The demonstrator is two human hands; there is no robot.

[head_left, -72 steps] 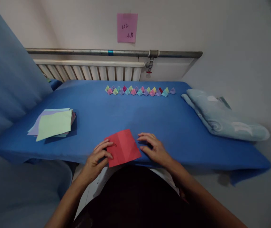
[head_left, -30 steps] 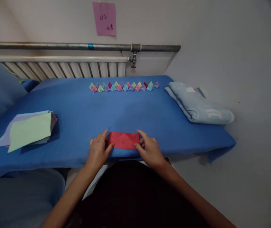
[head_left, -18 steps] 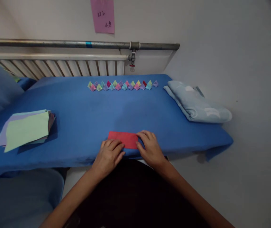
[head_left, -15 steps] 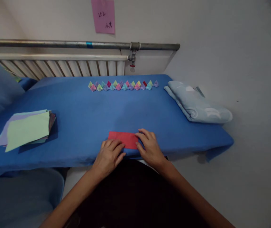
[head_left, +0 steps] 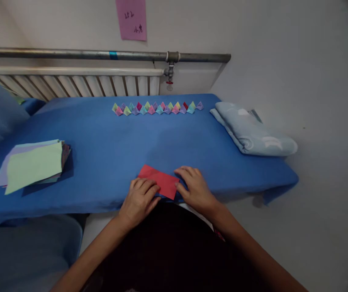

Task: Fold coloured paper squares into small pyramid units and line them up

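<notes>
A red sheet of paper (head_left: pixel 159 180), folded into a narrow rectangle, lies near the front edge of the blue-covered table (head_left: pixel 125 138), turned slightly askew. My left hand (head_left: pixel 139 198) rests on its near left corner with fingers laid flat and close together. My right hand (head_left: pixel 193 190) presses its right end with curled fingertips. Part of the paper's near edge is hidden under my fingers.
A fanned stack of pastel paper sheets (head_left: pixel 29 166) lies at the left. A row of several small folded paper pieces (head_left: pixel 157 108) runs along the far edge. A folded light-blue cloth (head_left: pixel 253 132) sits at the right. A radiator (head_left: pixel 76 83) and pipe back the table.
The open red square has been folded in half into a rectangle. My left hand moved onto its near left corner, and the paper has just rotated slightly clockwise.
</notes>
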